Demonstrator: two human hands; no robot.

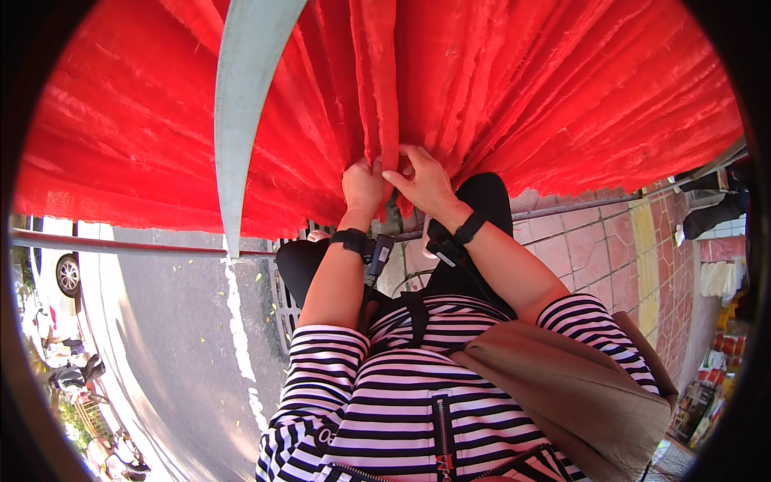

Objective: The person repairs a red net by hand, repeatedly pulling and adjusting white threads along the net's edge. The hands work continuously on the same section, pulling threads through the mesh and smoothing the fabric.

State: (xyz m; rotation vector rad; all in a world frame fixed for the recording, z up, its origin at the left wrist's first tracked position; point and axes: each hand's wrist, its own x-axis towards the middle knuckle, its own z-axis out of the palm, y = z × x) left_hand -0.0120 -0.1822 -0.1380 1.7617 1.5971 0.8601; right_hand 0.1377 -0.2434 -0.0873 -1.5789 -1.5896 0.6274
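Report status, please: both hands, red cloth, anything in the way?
Left hand and right hand on red cloth. Cloth in long folds. Grey bar to the left, apart from hands.

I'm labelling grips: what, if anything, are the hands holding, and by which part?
The left hand and right hand appear to pinch the cloth by a fold near its lower edge; fingertip contact is unclear.
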